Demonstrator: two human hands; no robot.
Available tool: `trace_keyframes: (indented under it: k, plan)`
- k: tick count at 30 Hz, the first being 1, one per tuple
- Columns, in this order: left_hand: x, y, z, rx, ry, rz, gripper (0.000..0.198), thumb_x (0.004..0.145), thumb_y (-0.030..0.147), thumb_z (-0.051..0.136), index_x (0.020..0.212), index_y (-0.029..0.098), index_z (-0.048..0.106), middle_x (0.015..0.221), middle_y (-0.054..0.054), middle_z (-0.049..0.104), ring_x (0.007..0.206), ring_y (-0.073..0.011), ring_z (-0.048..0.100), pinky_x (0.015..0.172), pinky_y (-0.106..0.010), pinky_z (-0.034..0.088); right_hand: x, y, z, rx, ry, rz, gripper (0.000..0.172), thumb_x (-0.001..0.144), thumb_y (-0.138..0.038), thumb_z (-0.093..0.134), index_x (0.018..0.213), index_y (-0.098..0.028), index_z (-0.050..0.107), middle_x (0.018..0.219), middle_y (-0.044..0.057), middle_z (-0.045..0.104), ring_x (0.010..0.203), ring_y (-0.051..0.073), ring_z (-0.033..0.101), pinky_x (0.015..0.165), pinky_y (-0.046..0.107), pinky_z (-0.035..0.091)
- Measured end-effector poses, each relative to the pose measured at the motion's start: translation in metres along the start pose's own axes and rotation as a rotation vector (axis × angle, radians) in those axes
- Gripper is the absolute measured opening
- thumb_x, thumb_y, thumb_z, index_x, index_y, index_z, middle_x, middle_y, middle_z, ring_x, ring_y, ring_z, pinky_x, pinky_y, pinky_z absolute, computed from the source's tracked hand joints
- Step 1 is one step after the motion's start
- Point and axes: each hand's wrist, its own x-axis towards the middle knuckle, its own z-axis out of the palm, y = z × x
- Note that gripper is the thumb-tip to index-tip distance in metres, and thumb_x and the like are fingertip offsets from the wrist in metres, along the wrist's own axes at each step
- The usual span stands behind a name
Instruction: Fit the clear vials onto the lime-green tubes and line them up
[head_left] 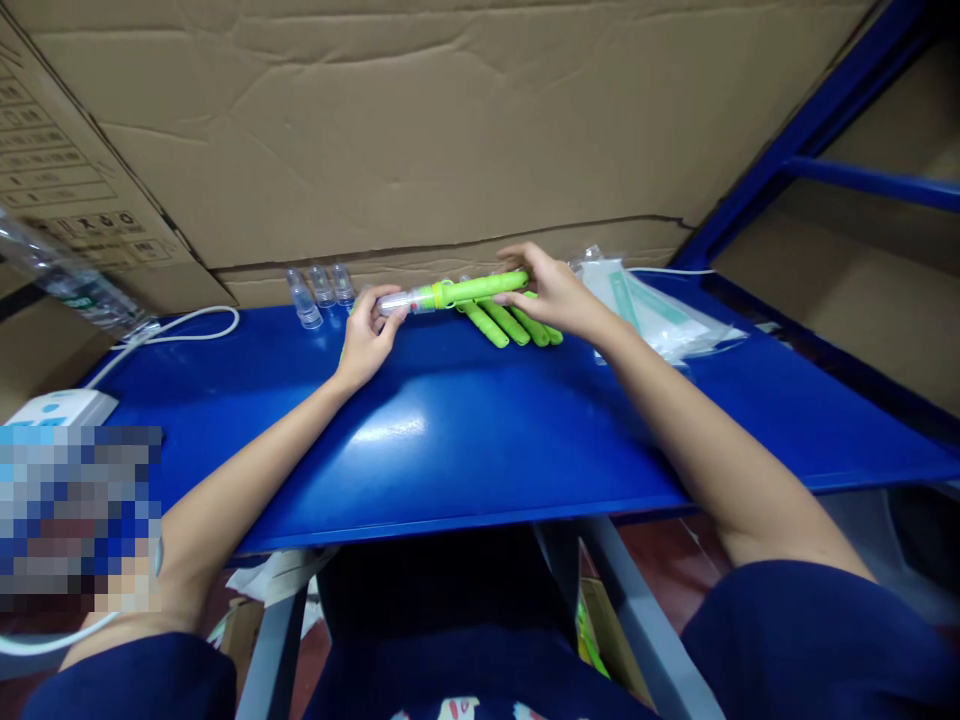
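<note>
While the left hand (366,342) pinches the clear cap (402,302) of a green stick (487,287), the right hand (555,289), loosely curled, holds its other end above the worktop (480,460). Beneath this stick lie more green sticks (510,324), with clear tubes (304,302) to its left and plastic bags (675,330) to its right.

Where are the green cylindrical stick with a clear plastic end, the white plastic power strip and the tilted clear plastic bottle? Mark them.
Green stick (481,287): head view, on its green handle.
White power strip (84,404): head view, on its top face.
Clear bottle (79,287): head view, on its side.
</note>
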Motion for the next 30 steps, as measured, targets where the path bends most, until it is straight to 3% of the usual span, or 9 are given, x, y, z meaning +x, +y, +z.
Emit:
trace_keyframes:
  k: [4,9,14,17,20,23,26,30]
  plan:
    - [0.001,-0.008,0.000,-0.058,0.041,-0.002,0.054,0.084,0.062,0.072,0.118,0.022,0.059,0.118,-0.009,0.066,0.104,-0.0200,0.071,0.092,-0.033,0.060,-0.009,0.004,0.000,0.251,0.013,0.102,0.051,0.084,-0.047,0.076,0.121,-0.018,0.057,0.115,0.014,0.070,0.101,0.028,0.070,0.085,0.043,0.059]
    - [0.003,-0.006,-0.003,-0.023,0.063,0.029,0.051,0.087,0.062,0.068,0.117,0.022,0.058,0.115,-0.008,0.068,0.101,-0.0191,0.072,0.089,-0.032,0.060,-0.015,-0.005,0.003,0.264,0.061,0.211,0.044,0.084,-0.063,0.071,0.090,-0.019,0.066,0.081,0.007,0.073,0.069,0.020,0.068,0.065,0.034,0.056]
    - [0.003,0.001,-0.003,-0.027,0.071,0.070,0.049,0.088,0.058,0.069,0.119,0.022,0.059,0.118,-0.009,0.067,0.108,-0.0199,0.070,0.092,-0.031,0.059,-0.016,-0.014,0.011,0.291,-0.002,0.366,0.077,0.089,-0.085,0.039,0.059,-0.018,0.060,0.044,0.002,0.052,0.039,0.010,0.046,0.043,0.024,0.037]
    - [0.003,0.000,-0.001,-0.023,0.088,0.067,0.049,0.088,0.059,0.068,0.120,0.022,0.059,0.120,-0.010,0.067,0.109,-0.0200,0.070,0.091,-0.031,0.059,-0.015,-0.016,0.015,0.345,-0.057,0.405,0.076,0.089,-0.086,0.038,0.061,-0.019,0.058,0.040,-0.001,0.046,0.036,0.009,0.041,0.040,0.022,0.033]
    - [0.004,-0.004,0.000,-0.027,0.122,0.047,0.052,0.087,0.062,0.069,0.118,0.022,0.060,0.117,-0.009,0.068,0.105,-0.0198,0.071,0.089,-0.032,0.060,-0.013,-0.017,0.018,0.447,-0.021,0.370,0.065,0.089,-0.083,0.046,0.084,-0.019,0.060,0.056,-0.001,0.059,0.043,0.010,0.049,0.044,0.023,0.040]
    - [0.005,-0.008,0.000,-0.044,0.143,0.032,0.054,0.085,0.065,0.069,0.116,0.022,0.060,0.113,-0.008,0.069,0.097,-0.0191,0.073,0.088,-0.034,0.061,-0.012,-0.017,0.021,0.543,0.038,0.327,0.057,0.083,-0.074,0.068,0.106,-0.024,0.053,0.080,0.001,0.071,0.056,0.012,0.061,0.054,0.026,0.050]
    - [0.005,-0.007,-0.004,-0.052,0.121,0.020,0.055,0.084,0.066,0.069,0.116,0.021,0.061,0.110,-0.009,0.070,0.090,-0.0181,0.074,0.087,-0.035,0.062,-0.012,-0.017,0.022,0.529,0.046,0.309,0.052,0.083,-0.068,0.072,0.100,-0.025,0.050,0.084,0.003,0.074,0.059,0.014,0.064,0.054,0.028,0.050]
    - [0.005,-0.003,-0.008,-0.035,0.035,0.017,0.055,0.085,0.063,0.070,0.119,0.021,0.060,0.115,-0.010,0.070,0.101,-0.0203,0.073,0.092,-0.035,0.060,-0.015,-0.017,0.020,0.438,0.004,0.337,0.058,0.092,-0.078,0.048,0.078,-0.022,0.053,0.063,0.004,0.066,0.046,0.012,0.056,0.044,0.025,0.043]
